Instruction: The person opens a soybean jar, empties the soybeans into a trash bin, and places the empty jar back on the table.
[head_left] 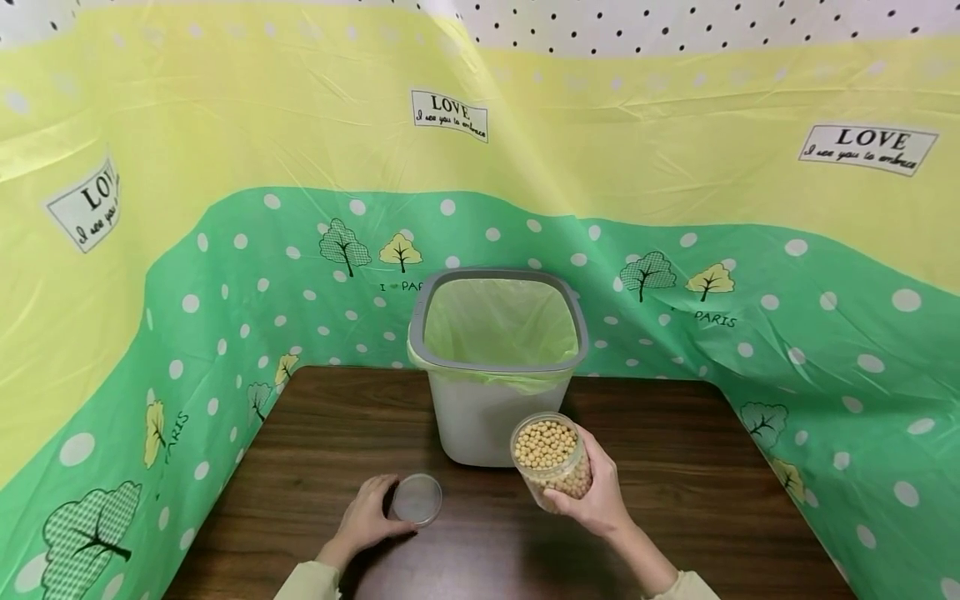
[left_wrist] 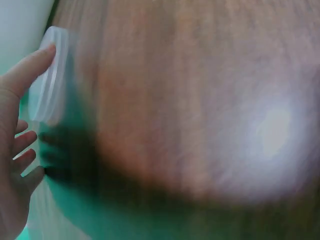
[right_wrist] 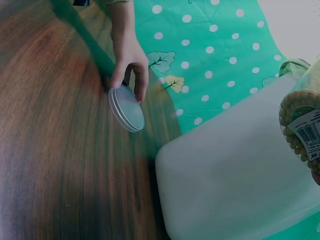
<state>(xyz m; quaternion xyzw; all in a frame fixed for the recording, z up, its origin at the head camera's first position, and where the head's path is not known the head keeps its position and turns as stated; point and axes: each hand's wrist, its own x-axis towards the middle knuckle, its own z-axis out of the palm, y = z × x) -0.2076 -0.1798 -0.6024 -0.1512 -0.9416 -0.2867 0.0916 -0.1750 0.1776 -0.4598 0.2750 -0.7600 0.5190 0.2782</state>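
Note:
My right hand (head_left: 603, 492) grips a clear plastic jar (head_left: 572, 479) of round yellow beans (head_left: 546, 444), thumb low on its near side. The jar is uncapped and leans a little, in front of the bin. Its labelled base (right_wrist: 306, 132) shows at the right edge of the right wrist view. On the left, my left hand (head_left: 366, 512) holds a round clear screw lid (head_left: 417, 500) by its edge, thumb and fingers on opposite sides, low over the table. The left wrist view has the thumb against the lid (left_wrist: 47, 75) and the other fingers spread below.
A light grey bin (head_left: 480, 417) with a dark grey rim (head_left: 495, 367) stands on the dark wooden table (head_left: 345, 417), lined with a green bag (head_left: 502, 312). Patterned green and yellow cloth (head_left: 247, 250) surrounds the table's back and sides.

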